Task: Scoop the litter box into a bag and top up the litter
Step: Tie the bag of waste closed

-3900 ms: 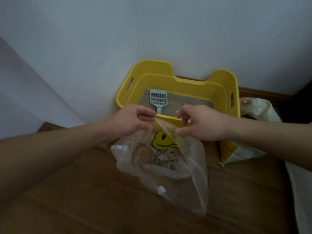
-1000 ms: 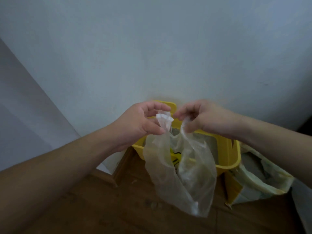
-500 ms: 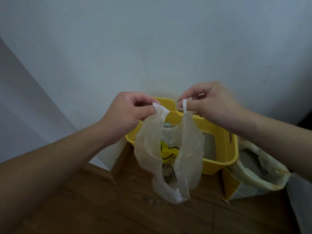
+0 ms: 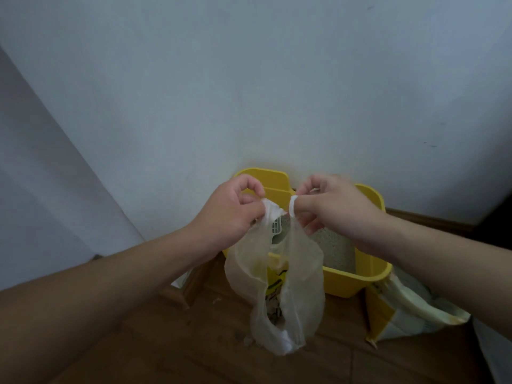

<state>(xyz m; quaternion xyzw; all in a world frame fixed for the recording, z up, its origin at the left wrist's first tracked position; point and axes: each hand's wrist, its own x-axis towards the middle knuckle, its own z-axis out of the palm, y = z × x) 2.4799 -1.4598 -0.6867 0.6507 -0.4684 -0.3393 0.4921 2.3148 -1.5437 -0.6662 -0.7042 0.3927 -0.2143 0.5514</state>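
A clear plastic bag (image 4: 279, 295) with a yellow smiley print hangs in the air in front of the yellow litter box (image 4: 357, 281). Dark scooped litter lies in the bag's bottom. My left hand (image 4: 232, 214) pinches the bag's left handle, and my right hand (image 4: 327, 206) pinches the right handle, the two handles held close together at the top. Grey litter (image 4: 335, 245) fills the box, and a pale blue scoop (image 4: 277, 231) shows through the bag between the handles.
The box stands against a white wall on a wooden floor (image 4: 166, 342). A yellow and white litter sack (image 4: 401, 309) lies open against the box's right side. A few litter crumbs lie on the floor near the bag.
The bag has been lifted off the floor by its two handles and now hangs lower in view. My hands have drawn the handles closer together.
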